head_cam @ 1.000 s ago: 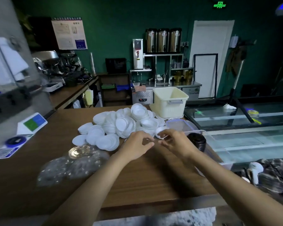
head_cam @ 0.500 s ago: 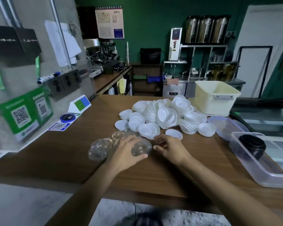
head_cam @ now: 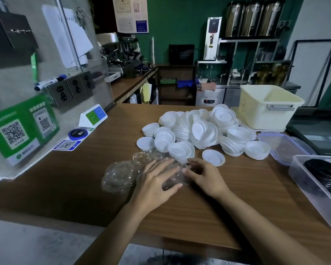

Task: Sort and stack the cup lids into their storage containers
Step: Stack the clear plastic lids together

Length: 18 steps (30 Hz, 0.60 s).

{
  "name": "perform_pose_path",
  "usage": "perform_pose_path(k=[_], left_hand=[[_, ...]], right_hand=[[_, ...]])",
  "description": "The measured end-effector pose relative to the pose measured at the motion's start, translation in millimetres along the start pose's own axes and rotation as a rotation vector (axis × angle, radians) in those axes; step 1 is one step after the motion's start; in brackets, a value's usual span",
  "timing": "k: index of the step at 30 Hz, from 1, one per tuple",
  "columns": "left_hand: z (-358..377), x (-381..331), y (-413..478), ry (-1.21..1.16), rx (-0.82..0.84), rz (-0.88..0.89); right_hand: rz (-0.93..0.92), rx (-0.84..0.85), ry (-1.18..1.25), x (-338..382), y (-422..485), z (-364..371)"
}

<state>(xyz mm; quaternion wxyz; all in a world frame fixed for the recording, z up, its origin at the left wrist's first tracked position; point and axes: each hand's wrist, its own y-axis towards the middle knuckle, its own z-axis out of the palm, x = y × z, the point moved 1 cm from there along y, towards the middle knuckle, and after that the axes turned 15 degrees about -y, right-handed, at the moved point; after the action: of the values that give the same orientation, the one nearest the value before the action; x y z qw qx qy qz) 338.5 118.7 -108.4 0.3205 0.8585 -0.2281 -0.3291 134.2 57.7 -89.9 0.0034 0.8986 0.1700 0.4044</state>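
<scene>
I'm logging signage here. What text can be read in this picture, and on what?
Nothing reads clearly.
Green QR sign: print blurred.
Blue QR sticker: too small.
Wall poster: blurred.
Tent card: blurred.
Boiler label: blurred.
White lids, clear lids: no print seen.

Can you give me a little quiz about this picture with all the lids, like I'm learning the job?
1. True or false: the black lids sit inside the clear box on the right.
2. Which lids are the left hand and right hand touching? A) white B) clear C) black
3. Fill the gap: the big heap in the middle of the table is made of ____ lids.
Key: 1 true. 2 B, the clear lids. 3 white.
</scene>
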Motion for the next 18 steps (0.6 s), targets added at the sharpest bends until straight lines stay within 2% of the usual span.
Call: perform_pose_path(k=[4, 8, 15, 18], left_hand=[[3.8, -1.8, 3.3, 0.031, 0.070, -0.109], [4.7, -2.8, 4.0, 0.146, 0.127, -0.259], [11.4, -5.9, 11.9, 0.294, 0.220, -0.247], [11.6, -10.5, 17.6, 0.277, 0.256, -0.235]], right_hand=[[0.100, 0.025, 0.322, -10.2, 4.3, -8.8], [0.122, 0.031, 0.447, -20.4, -0.1, -21.5], [0.179, -0.134, 0.552, -40.3, -14.7, -36.9], [0.147, -0.203, 0.485, -40.7, -14.9, -38.9]])
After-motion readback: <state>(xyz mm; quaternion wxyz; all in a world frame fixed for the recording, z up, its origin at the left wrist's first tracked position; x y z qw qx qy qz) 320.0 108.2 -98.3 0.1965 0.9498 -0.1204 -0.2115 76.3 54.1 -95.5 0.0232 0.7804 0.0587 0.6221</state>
